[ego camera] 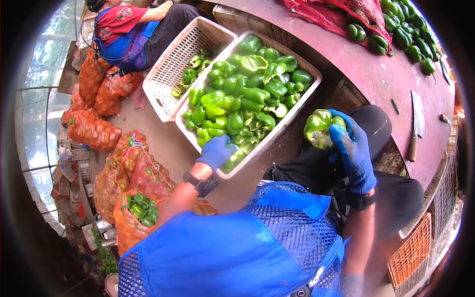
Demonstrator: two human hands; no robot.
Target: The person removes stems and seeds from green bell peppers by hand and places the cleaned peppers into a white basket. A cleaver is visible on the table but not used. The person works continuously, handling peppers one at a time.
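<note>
My right hand [350, 143], in a blue work glove, grips a green bell pepper [318, 126] above my thigh. The pepper's pale, lobed side is turned towards the left. My left hand [217, 154], gloved in the same blue, reaches into the near corner of a white plastic crate [278, 139]. A green pepper [234, 157] lies right against its fingers; the fingertips are hidden, so a hold cannot be made out. Whole green peppers [256, 94] and cut or broken pieces fill this crate.
A second white crate [189, 41] with pepper scraps adjoins the full one. On the reddish table [393, 81] lie a cleaver [417, 115], a red mesh bag [334, 18] and piled peppers [404, 33]. Filled mesh sacks [94, 130] stand at left, near a seated person [126, 37].
</note>
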